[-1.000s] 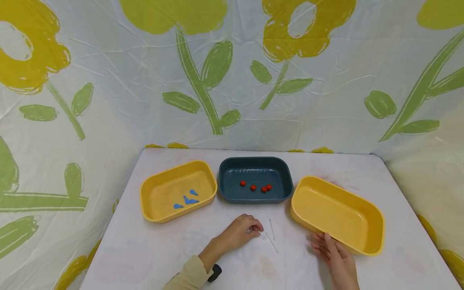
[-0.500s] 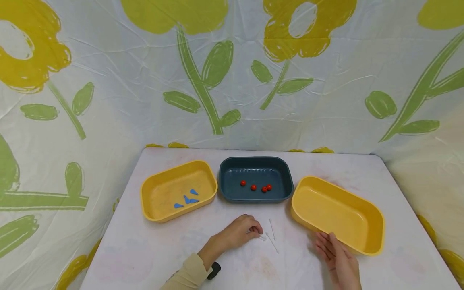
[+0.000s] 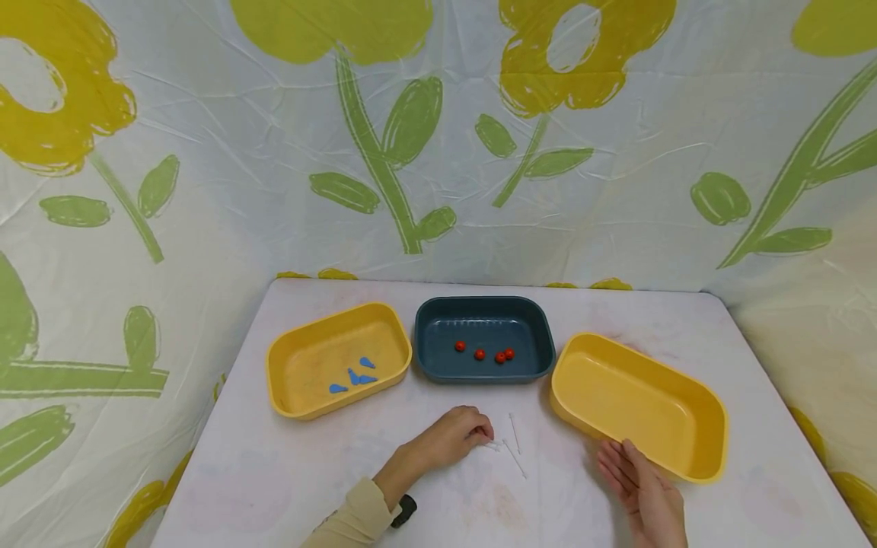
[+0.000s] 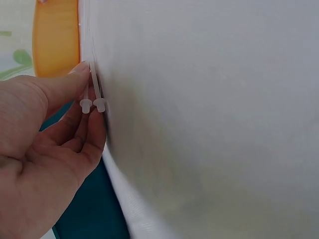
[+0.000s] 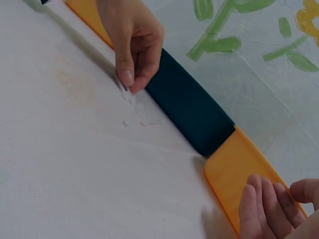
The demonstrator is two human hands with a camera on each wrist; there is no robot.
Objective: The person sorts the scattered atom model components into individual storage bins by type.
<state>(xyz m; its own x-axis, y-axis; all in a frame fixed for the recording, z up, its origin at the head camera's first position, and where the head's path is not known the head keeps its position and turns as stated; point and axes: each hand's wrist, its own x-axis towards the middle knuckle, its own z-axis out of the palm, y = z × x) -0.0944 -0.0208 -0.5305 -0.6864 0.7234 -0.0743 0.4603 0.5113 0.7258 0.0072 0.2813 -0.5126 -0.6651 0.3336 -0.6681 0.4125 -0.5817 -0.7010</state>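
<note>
My left hand [image 3: 452,438] pinches two thin white plastic sticks between thumb and fingertips, low over the table. Knobbed ends show on these sticks [image 4: 85,105] in the left wrist view. Two more thin white sticks lie on the table just right of that hand, an upper stick [image 3: 515,434] and a lower stick [image 3: 514,460]. At the front wall of the right yellow bin [image 3: 637,396] is my right hand [image 3: 644,491], its fingers loosely extended and its thumb near the rim. Whether it touches the bin I cannot tell.
A dark teal bin [image 3: 485,304] at the back middle holds several red beads [image 3: 479,355]. To its left, a yellow bin [image 3: 294,339] contains several blue teardrop-shaped pieces [image 3: 352,377]. Flower-printed cloth [image 3: 617,228] hangs behind the white table [image 3: 274,487].
My left hand has shifted very slightly left with the sticks in its pinch. The right hand has moved a little right along the bin, its fingers turning more upward.
</note>
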